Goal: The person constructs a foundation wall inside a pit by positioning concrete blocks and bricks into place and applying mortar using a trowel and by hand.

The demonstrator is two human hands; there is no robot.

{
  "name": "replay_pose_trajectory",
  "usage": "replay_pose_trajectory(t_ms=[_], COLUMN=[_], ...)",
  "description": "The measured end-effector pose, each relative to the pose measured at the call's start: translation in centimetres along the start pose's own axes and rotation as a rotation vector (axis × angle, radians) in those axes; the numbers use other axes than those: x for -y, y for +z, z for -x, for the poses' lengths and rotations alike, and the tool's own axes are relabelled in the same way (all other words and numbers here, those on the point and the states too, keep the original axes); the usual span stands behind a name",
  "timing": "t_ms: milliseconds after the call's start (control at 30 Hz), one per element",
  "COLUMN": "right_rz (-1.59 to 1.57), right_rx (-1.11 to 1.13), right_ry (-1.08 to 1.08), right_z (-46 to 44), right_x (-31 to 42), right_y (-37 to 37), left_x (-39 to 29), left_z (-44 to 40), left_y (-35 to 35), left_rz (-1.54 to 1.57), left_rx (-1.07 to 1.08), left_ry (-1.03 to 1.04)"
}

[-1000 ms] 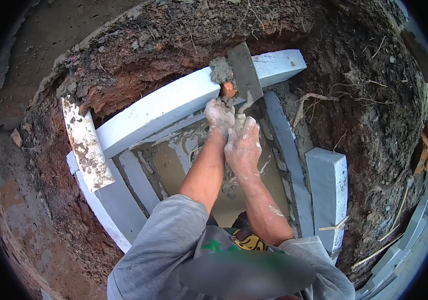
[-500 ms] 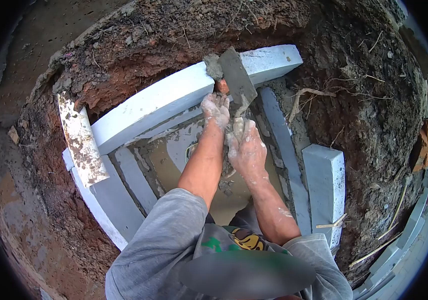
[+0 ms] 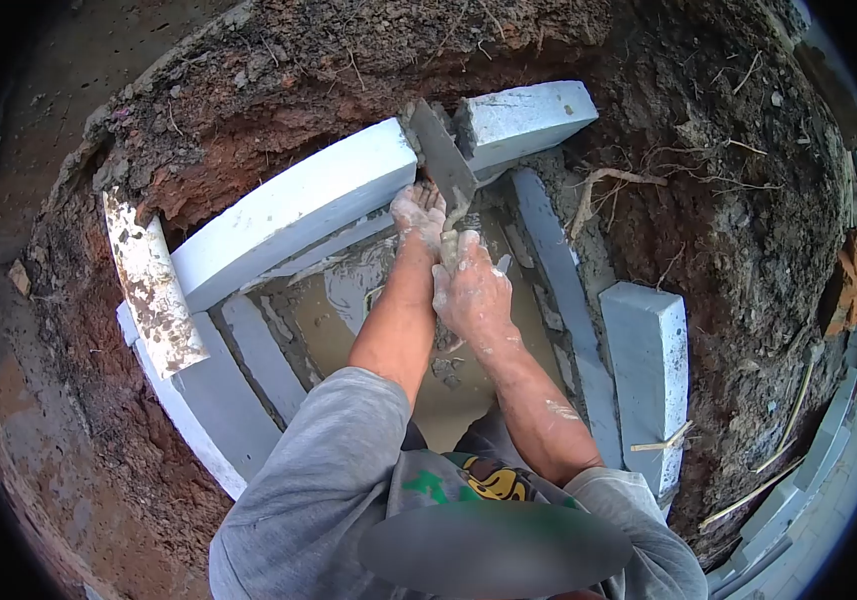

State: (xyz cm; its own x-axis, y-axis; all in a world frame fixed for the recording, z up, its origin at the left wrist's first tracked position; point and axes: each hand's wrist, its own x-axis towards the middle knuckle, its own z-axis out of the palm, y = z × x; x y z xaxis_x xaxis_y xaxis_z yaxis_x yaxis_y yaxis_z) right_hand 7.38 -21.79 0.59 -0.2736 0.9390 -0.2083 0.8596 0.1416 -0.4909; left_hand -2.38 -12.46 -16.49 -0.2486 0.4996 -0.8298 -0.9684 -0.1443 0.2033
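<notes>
Trowel (image 3: 445, 158): blade points forward-left, long axis slanting between white blocks (image 3: 298, 215)
Right grip (image 3: 475, 288): closed round its handle (image 3: 449, 243)
Left grip (image 3: 417, 210): half-curled, contents we cannot tell

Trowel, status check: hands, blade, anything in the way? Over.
Right hand holding trowel. Blade between two white blocks, partly hiding the space there. Possibly in its way: left hand, close beside the blade, grip unclear.
</notes>
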Motion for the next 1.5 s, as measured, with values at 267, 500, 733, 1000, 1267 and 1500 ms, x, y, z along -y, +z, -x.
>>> replay_pose_trajectory(t_ms=[267, 500, 733, 1000, 1267, 1500], right_rz=[-0.055, -0.141, -0.061, -0.109, -0.182, -0.126], right_rx=[-0.006, -0.19, -0.108, -0.044, -0.105, -0.036], right_ry=[0.033, -0.022, 0.058, 0.055, 0.017, -0.008], right_z=[0.4, 1.0, -0.2, -0.3, -0.2, 0.0], right_x=[0.0, -0.9, -2.4, -1.0, -1.0, -0.7], right_y=[-0.1, -0.5, 0.3, 0.1, -0.2, -0.3], left_x=[0.4, 0.7, 0.7, 0.8, 0.7, 0.4], left_z=[-2.1, -3.5, -3.5, -2.8, -2.6, -3.1], left_y=[-0.7, -1.6, -1.6, -2.1, -2.0, -2.5], left_rz=[0.037, 0.038, -0.013, -0.083, -0.127, -0.134], left_rx=[-0.045, -0.071, -0.061, -0.006, 0.043, 0.036], left_ry=[-0.015, -0.04, -0.014, -0.015, 0.026, 0.01])
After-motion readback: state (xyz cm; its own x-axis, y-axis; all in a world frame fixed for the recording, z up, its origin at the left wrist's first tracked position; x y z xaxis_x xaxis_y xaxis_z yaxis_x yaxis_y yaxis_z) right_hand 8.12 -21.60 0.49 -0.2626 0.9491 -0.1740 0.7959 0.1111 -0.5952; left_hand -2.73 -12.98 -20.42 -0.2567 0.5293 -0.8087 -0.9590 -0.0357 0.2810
